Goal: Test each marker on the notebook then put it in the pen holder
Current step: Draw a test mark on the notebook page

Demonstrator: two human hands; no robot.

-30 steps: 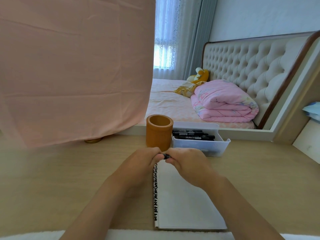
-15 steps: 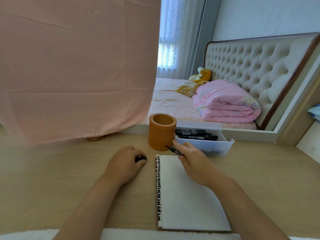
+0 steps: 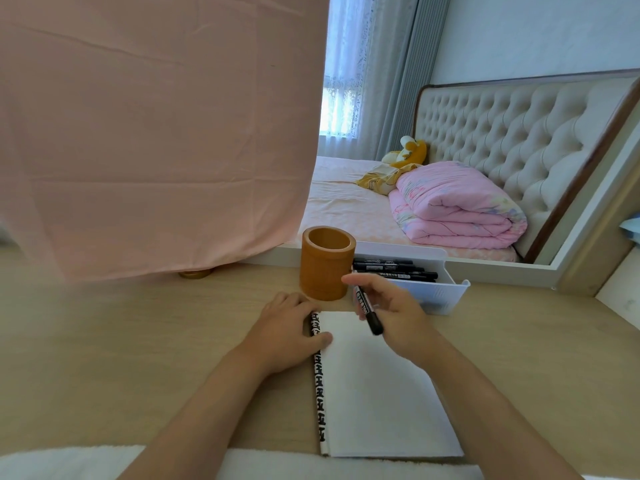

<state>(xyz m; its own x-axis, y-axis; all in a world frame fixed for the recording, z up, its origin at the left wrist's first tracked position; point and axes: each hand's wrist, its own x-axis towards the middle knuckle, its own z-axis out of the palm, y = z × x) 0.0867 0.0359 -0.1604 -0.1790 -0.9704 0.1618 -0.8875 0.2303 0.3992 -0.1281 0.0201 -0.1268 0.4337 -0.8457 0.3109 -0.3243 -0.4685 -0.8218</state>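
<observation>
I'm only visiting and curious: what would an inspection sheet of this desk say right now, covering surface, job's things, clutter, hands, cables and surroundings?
Surface: pale wooden desk; notebook lying open on it, white page up.
Job's things: one black marker in hand; more markers in a white tray; brown pen holder upright beside the tray, no marker seen in it.
Clutter: small gold round object under the pink cloth.
Hands: left hand rests on the notebook's spine edge; right hand holds the marker above the page.
Cables: nothing seen.
Surroundings: bed, tufted headboard, folded pink quilt, curtains.
</observation>
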